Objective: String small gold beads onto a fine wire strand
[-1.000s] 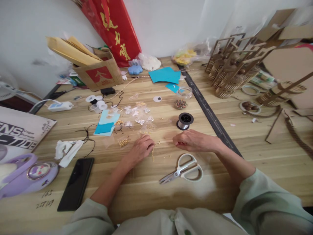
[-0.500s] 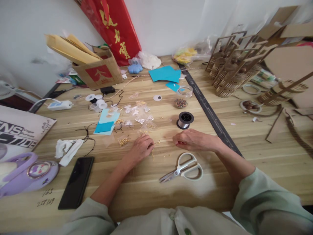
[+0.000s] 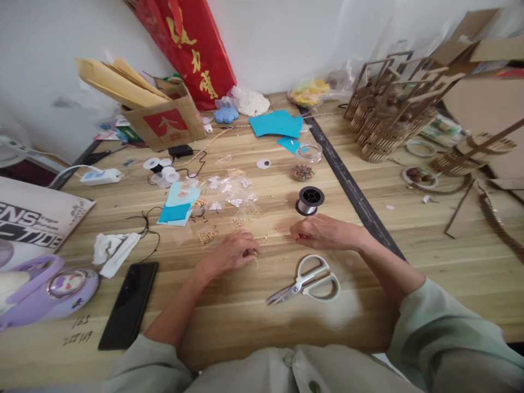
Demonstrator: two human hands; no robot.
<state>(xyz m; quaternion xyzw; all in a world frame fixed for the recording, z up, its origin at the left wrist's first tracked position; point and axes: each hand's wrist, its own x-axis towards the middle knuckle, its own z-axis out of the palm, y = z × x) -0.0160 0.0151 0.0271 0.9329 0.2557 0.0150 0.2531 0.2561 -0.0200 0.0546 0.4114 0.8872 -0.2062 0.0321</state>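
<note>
Beneath both forearms spreads a wooden table [image 3: 229, 322], the largest thing here. On it, to the near side of the right hand [image 3: 323, 232], white-handled scissors [image 3: 298, 285] lie flat, the blades pointing toward the left arm. Just beyond that hand stands a black-rimmed spool [image 3: 307, 206] of pale thread or wire, with a round container of mixed beads [image 3: 303, 173] farther off. Beyond the left hand [image 3: 237, 251] are small clear packets [image 3: 235, 199]; a heap of gold beads [image 3: 208, 237] lies on its outer side. Smallest, a short gold strand [image 3: 256, 259] trails by the left fingertips, and tiny gold pieces [image 3: 280, 260] lie between the hands.

The left fingers are bent over the strand's far end, but whether they grip it I cannot tell. The right fingers are curled inward; what they may hold is hidden. The step in hand looks like fine handling of small gold parts, calling for a light, precise pinch and steady wrists.
</note>
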